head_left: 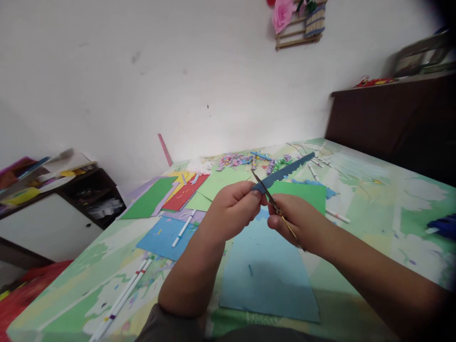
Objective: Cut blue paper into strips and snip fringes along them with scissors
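My left hand [237,204] pinches the near end of a narrow strip of blue paper [290,169], whose lower edge is cut into a ragged fringe. The strip points up and to the right above the table. My right hand [302,221] is closed around a pair of scissors [280,212] with gold-coloured handles. The dark blades cross the strip close to my left fingertips. Below both hands lies a light blue sheet [267,270] with a small blue scrap [250,270] on it. A green sheet [302,192] shows behind my right hand.
The table has a green patterned cloth [370,266]. Coloured sheets [151,197] lie at the left, with white markers [123,297] nearer me. Paper scraps [235,161] are heaped by the wall. A dark cabinet [392,114] stands at right, an open-shelved cupboard [53,209] at left.
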`<action>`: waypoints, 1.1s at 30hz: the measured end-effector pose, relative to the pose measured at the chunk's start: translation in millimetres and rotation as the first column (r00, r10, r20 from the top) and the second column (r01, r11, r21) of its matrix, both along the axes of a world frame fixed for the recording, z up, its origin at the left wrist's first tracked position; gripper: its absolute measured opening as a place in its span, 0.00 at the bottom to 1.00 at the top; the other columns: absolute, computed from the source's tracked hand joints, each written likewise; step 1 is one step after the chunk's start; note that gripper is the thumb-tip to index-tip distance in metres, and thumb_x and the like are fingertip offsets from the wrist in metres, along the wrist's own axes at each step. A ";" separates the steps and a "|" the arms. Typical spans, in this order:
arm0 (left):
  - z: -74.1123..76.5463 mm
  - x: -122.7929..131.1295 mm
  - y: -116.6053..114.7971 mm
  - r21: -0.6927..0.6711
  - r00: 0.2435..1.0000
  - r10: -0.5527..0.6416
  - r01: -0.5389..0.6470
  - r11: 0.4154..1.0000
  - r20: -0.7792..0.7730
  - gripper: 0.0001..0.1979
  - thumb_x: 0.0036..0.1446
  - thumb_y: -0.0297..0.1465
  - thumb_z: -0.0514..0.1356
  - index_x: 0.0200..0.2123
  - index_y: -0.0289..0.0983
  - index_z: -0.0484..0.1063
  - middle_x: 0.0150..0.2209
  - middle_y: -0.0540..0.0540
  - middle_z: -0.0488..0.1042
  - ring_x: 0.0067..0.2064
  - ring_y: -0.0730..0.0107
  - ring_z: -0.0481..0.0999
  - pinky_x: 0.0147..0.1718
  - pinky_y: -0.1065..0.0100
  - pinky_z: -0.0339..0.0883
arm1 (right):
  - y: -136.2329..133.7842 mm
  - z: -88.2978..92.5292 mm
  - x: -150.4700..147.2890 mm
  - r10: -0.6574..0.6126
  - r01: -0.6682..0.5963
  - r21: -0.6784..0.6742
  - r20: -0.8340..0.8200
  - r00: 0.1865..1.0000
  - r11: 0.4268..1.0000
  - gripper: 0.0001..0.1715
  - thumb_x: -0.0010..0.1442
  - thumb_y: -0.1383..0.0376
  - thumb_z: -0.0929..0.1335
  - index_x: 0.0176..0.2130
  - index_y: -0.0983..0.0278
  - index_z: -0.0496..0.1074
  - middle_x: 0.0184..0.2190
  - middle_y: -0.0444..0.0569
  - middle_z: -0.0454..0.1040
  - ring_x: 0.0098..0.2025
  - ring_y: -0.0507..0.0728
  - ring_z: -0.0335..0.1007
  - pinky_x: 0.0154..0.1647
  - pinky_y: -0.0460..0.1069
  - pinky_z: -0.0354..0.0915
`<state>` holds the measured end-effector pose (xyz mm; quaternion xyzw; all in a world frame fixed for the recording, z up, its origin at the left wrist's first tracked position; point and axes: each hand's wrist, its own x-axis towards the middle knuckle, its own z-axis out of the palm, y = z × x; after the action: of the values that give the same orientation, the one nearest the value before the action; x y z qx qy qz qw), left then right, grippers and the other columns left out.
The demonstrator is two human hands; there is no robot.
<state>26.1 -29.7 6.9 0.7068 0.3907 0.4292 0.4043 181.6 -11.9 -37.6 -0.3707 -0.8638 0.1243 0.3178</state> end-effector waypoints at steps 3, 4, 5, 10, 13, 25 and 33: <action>2.0 0.4 -0.1 0.109 0.992 0.041 -0.028 0.994 -0.119 0.10 0.51 0.30 0.48 0.20 0.36 0.62 0.12 0.56 0.57 0.15 0.81 0.55 0.16 0.75 0.50 | 0.3 -1.5 1.1 -0.018 0.018 0.025 0.002 1.000 1.000 0.33 0.52 0.39 0.49 0.26 0.64 0.58 0.21 0.46 0.62 0.22 0.51 0.54 0.22 0.47 0.51; 2.3 0.5 0.0 0.141 0.987 0.052 -0.031 0.990 -0.150 0.10 0.52 0.30 0.48 0.20 0.36 0.62 0.12 0.56 0.56 0.15 0.80 0.55 0.16 0.75 0.50 | 0.1 -2.0 1.2 -0.013 0.013 0.030 0.002 1.000 0.999 0.33 0.52 0.39 0.49 0.27 0.64 0.58 0.22 0.46 0.63 0.23 0.51 0.55 0.23 0.47 0.52; 2.3 0.5 0.1 0.167 0.983 0.064 -0.035 0.985 -0.173 0.11 0.52 0.30 0.48 0.20 0.36 0.62 0.13 0.56 0.56 0.16 0.80 0.55 0.17 0.75 0.50 | -0.2 -2.4 1.1 -0.002 0.002 0.033 -0.001 1.000 0.999 0.33 0.52 0.40 0.49 0.27 0.64 0.59 0.23 0.47 0.63 0.23 0.52 0.56 0.24 0.47 0.52; -0.8 0.8 -0.6 0.211 0.970 0.097 -0.049 0.976 -0.223 0.12 0.53 0.31 0.47 0.21 0.36 0.62 0.14 0.56 0.55 0.17 0.80 0.54 0.18 0.75 0.50 | -2.9 -1.7 -1.0 -0.002 0.003 0.022 -0.014 1.000 1.000 0.35 0.52 0.39 0.46 0.26 0.64 0.58 0.22 0.47 0.62 0.23 0.52 0.55 0.23 0.47 0.51; -1.5 0.8 -1.0 0.184 0.971 0.116 -0.078 0.980 -0.207 0.12 0.53 0.31 0.48 0.20 0.36 0.62 0.14 0.56 0.55 0.17 0.81 0.54 0.17 0.75 0.50 | -3.5 -0.8 -1.9 -0.043 0.043 0.020 0.012 0.999 0.999 0.37 0.49 0.37 0.45 0.24 0.64 0.56 0.20 0.45 0.60 0.21 0.51 0.53 0.21 0.46 0.50; 1.1 2.3 0.4 -0.084 0.996 -0.060 0.065 0.994 0.062 0.12 0.50 0.30 0.49 0.16 0.35 0.59 0.12 0.56 0.54 0.16 0.83 0.52 0.14 0.77 0.45 | -1.1 -1.5 -0.6 -0.108 0.106 0.038 0.061 0.992 0.994 0.38 0.47 0.36 0.44 0.23 0.63 0.56 0.19 0.45 0.60 0.21 0.51 0.53 0.22 0.46 0.49; -0.9 3.3 -0.5 0.071 1.000 0.021 -0.020 0.997 -0.016 0.12 0.52 0.29 0.49 0.18 0.35 0.62 0.13 0.56 0.57 0.16 0.83 0.54 0.17 0.76 0.51 | -2.4 1.4 2.8 -0.041 0.039 0.042 0.045 0.998 0.998 0.34 0.51 0.39 0.49 0.27 0.64 0.58 0.23 0.47 0.62 0.24 0.52 0.56 0.25 0.48 0.53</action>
<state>29.3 -30.2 6.0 0.7201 0.3859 0.4411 0.3714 184.4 -14.3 -36.2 -0.3839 -0.8657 0.0915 0.3079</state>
